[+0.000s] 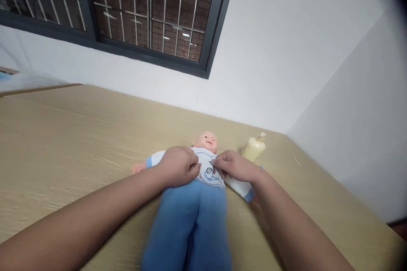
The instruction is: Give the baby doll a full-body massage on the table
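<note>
A baby doll (206, 140) lies on its back on the table, its head toward the wall. It wears a white top (203, 156) with blue cuffs and a printed cartoon face, and blue trousers (190, 220). My left hand (179, 166) is closed on the top at the left side of the chest, the fingers pinching its fabric. On the other side of the print, my right hand (233, 165) pinches the top between thumb and fingers. The doll's arms stretch out to both sides, partly hidden behind my hands and forearms.
A pale yellow pump bottle (254, 148) stands on the wooden table (79, 148) beyond my right hand. A thin light strand (296, 159) lies to its right. White walls (270, 42) and a barred window (152, 12) border the table's far side.
</note>
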`<state>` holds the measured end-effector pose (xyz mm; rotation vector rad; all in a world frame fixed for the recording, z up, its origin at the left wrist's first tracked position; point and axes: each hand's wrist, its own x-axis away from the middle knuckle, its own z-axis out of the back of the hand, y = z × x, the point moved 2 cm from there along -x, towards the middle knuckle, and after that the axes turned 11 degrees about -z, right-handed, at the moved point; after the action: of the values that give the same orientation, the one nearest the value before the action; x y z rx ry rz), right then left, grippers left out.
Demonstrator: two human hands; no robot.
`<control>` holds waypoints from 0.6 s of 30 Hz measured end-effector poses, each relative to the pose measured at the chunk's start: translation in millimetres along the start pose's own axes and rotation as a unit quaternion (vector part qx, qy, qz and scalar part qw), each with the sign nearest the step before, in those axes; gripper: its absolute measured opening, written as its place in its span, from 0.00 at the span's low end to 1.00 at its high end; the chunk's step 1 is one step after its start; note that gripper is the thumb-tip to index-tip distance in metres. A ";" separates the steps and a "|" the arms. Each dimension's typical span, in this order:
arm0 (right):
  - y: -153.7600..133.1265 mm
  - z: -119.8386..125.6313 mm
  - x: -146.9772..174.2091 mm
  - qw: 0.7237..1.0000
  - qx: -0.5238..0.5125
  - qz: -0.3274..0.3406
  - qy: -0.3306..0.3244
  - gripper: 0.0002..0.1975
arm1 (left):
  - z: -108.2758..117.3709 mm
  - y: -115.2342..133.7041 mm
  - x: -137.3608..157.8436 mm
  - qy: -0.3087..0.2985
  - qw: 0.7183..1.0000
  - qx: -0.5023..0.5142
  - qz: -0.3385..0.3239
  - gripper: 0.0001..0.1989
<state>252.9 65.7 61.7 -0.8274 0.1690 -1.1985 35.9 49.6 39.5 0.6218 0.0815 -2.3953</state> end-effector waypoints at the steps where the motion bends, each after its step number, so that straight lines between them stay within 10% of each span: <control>1: 2.1 3.2 -3.5 0.999 -0.001 0.000 0.053 0.21 | -0.2 -1.3 0.1 0.023 1.000 0.010 -0.007 0.14; 7: 26.0 4.2 -32.9 0.928 -0.091 -0.017 0.361 0.13 | -9.2 -21.2 1.6 0.162 0.973 0.156 0.049 0.06; 13: 44.9 -15.9 -66.9 0.914 -0.232 -0.004 0.333 0.35 | -8.7 -22.8 -19.8 0.291 0.917 0.247 0.114 0.07; 18: 43.9 -11.8 -100.2 0.901 -0.301 0.017 0.312 0.35 | -25.1 -40.8 -72.3 0.331 0.830 0.363 0.264 0.06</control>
<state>240.8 152.4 -4.8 -0.9311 1.1233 -1.3666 70.1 129.0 46.2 1.5721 -0.6542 -1.5208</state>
